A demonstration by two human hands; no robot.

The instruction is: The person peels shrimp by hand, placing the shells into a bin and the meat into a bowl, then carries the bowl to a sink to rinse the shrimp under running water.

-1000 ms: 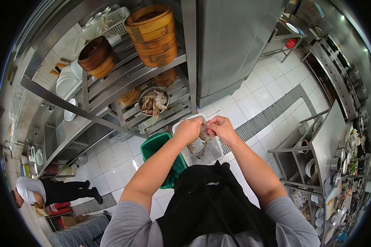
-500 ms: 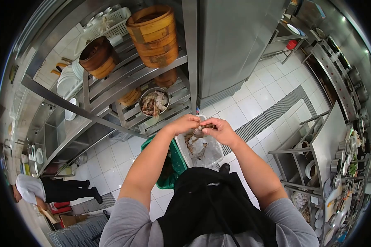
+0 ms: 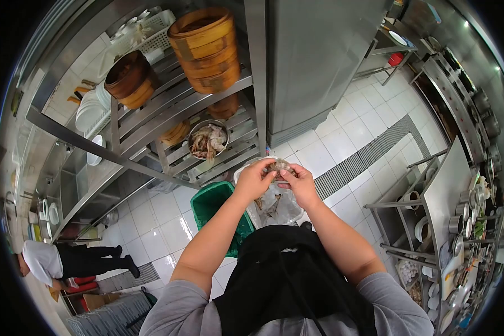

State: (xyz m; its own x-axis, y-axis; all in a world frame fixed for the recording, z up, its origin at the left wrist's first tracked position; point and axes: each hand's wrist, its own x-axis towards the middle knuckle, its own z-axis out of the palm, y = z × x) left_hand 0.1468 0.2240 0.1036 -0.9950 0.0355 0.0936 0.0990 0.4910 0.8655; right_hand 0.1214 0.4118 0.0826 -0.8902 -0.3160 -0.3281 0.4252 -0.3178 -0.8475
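One shrimp (image 3: 281, 166) we've got gripped in our left hand (image 3: 255, 179) and right hand (image 3: 302, 186), over the white tub (image 3: 252, 213), green bin (image 3: 208, 200) just left.

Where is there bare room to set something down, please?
Free: rack slats between the metal bowl and the steel post; steel tabletop left of the metal pots. Crowded: the white tub, below the left hand and right hand holding a shrimp.

Left hand (image 3: 256, 178) and right hand (image 3: 301, 183) partly cover the shrimp (image 3: 279, 166). Left forearm (image 3: 221, 225) partly hides green bin (image 3: 205, 200). Top edge crops steel cabinet (image 3: 319, 61).
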